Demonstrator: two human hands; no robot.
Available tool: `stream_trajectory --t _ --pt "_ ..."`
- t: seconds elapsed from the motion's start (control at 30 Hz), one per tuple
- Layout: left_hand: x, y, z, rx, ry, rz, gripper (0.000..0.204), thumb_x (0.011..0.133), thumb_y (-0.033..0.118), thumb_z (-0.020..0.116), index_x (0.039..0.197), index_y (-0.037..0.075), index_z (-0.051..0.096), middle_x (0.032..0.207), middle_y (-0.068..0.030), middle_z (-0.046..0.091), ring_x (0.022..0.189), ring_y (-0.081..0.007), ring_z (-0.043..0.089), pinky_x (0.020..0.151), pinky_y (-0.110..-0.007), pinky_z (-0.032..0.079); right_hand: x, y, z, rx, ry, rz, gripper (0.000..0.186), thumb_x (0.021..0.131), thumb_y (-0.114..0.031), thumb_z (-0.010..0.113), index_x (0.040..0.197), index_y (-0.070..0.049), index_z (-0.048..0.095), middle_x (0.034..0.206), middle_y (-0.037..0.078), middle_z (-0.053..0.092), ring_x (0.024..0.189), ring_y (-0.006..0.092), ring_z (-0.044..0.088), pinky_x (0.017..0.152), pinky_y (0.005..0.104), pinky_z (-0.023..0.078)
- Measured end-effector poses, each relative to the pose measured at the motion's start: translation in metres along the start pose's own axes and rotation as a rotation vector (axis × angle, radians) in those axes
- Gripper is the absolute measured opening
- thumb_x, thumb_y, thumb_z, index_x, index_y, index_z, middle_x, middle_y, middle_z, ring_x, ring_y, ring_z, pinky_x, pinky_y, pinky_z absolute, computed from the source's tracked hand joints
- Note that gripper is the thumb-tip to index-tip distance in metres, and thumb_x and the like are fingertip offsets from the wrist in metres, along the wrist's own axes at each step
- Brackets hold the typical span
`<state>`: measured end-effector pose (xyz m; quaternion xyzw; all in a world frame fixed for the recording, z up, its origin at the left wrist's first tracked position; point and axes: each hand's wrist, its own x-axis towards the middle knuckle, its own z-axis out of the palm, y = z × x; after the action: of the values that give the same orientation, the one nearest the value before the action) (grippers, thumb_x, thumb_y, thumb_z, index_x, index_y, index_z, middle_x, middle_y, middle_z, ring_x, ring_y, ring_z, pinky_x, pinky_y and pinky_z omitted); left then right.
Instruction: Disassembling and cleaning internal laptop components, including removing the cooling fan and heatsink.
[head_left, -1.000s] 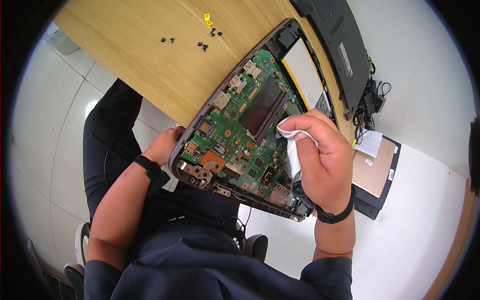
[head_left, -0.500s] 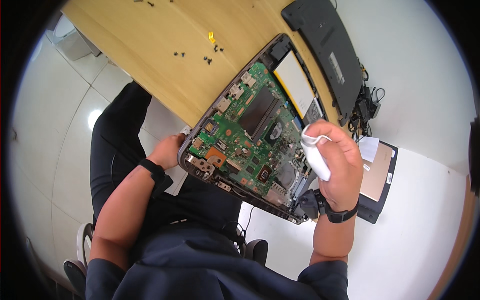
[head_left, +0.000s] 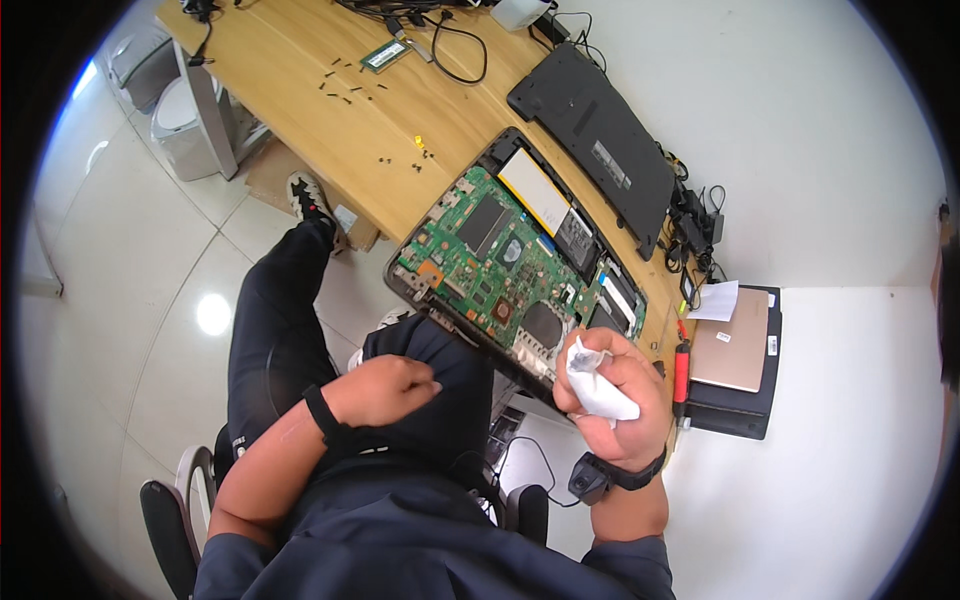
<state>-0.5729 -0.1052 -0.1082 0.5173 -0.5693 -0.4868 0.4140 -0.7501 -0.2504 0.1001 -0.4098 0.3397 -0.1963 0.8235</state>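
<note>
**Wipe in hand at the near edge of an opened laptop**

Fingers of the right hand (head_left: 618,398) are clamped around a crumpled white wipe (head_left: 597,383), which sticks out above and below the fist. The hand hovers at the near right corner of the opened laptop (head_left: 520,265), just over its edge; whether the wipe touches the board cannot be told from this view. A dark watch (head_left: 600,474) sits on that wrist.

The left hand (head_left: 385,388) is curled into a loose fist, fingers together and holding nothing, resting against the person's dark clothing below the laptop's near edge and apart from it. A black band (head_left: 322,412) circles the left wrist.

The laptop lies bottom-up on the wooden table (head_left: 300,120), its cover off, so that the green motherboard (head_left: 478,255) shows, with a pale flat battery (head_left: 535,190) at the far side. The removed black bottom cover (head_left: 595,125) lies beyond it on the table. Small dark screws (head_left: 345,85) are scattered on the wood, and a green memory module (head_left: 383,56) lies near the far edge beside black cables (head_left: 455,45).

To the right of the laptop, a red-handled screwdriver (head_left: 681,368) lies near the table's edge, just beside the right hand. Past it, a slim gold laptop (head_left: 733,345) rests on top of a black one (head_left: 745,420), with a white paper slip (head_left: 716,302) on it. A tangle of black adapters (head_left: 695,225) lies behind.
</note>
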Motion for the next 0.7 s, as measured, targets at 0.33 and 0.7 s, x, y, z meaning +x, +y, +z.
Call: stream_trajectory --t 0.33,0.7 --pt "-0.032 0.121 -0.020 0.013 0.526 0.445 0.021 0.095 0.023 0.068 0.096 0.005 0.057 0.076 -0.0097 0.053 0.073 -0.0330 0.054 0.069 -0.042 0.045 -0.030 0.065 0.038 0.053 -0.053 -0.004 0.030 0.097 -0.011 0.049 0.119 0.004 0.063 0.094 0.010 0.066 0.071 0.0158 0.056 0.062 0.0294 0.043" --pt "-0.050 0.126 -0.016 0.290 0.701 0.485 0.009 0.095 0.009 0.063 0.092 0.002 0.057 0.083 -0.0141 0.058 0.077 -0.0374 0.056 0.070 -0.044 0.046 -0.031 0.088 0.044 -0.018 -0.168 -0.024 0.030 0.102 -0.008 0.047 0.123 0.006 0.064 0.105 0.009 0.071 0.085 0.0110 0.064 0.074 0.0241 0.050"
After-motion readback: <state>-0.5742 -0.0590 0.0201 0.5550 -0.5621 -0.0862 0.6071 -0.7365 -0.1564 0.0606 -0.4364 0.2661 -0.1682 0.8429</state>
